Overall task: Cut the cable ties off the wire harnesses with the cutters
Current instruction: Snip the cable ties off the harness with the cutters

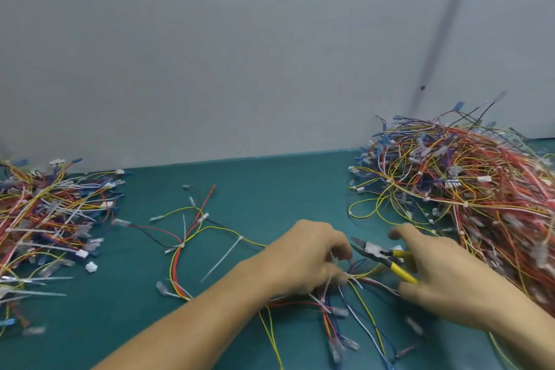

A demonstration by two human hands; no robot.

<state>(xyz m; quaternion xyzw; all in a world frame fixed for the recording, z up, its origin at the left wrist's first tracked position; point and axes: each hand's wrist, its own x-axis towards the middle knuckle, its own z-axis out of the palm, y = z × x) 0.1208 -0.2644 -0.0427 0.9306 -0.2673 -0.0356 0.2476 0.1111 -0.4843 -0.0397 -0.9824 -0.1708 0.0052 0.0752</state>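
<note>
The cutters [379, 255], with yellow handles, are sitting in the right hand [444, 276]. Its grip is clamping round the handles, thumb sticking out on the far side, and the dark nose is pointing left toward the left hand [306, 255]. That hand's grip is pinching a bunch of coloured wires, the held harness [363, 281], just near of the cutters and low over the teal surface [270, 189]. Blur is hiding whether the blades are touching a tie. Left of the hands a loose harness [180, 249] is lying spread out, a white cable tie [223, 258] sticking out beside it. A big tangled pile [468, 186] is heaping up at the right, and a flatter pile [45, 219] is lying at the left.
</note>
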